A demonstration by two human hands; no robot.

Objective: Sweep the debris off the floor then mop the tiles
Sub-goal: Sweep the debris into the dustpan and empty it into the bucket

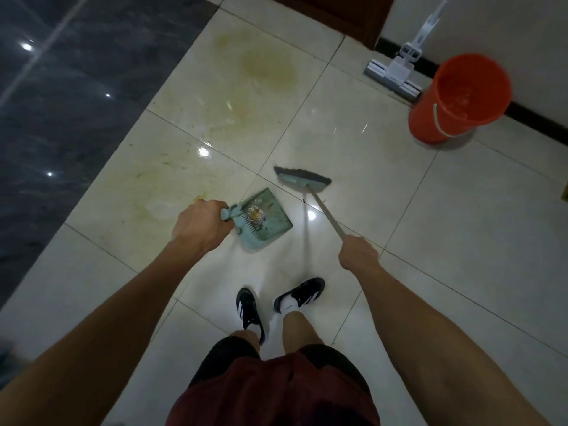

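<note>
Gripping hands: left (201, 224) on dustpan (266, 222); right (358, 252) on broom (302, 179) (no legible writing)

Glossy cream tiled floor (353, 139) with yellowish stains (267, 64), bearing an orange bucket (455, 99), a flat mop (392, 75) beside it, and a teal dustpan (264, 224).

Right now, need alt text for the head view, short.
A person's left hand grips a teal dustpan holding crumpled debris, while the right hand holds a broom on stained cream tiles. A mop and orange bucket stand by the wall.
</note>
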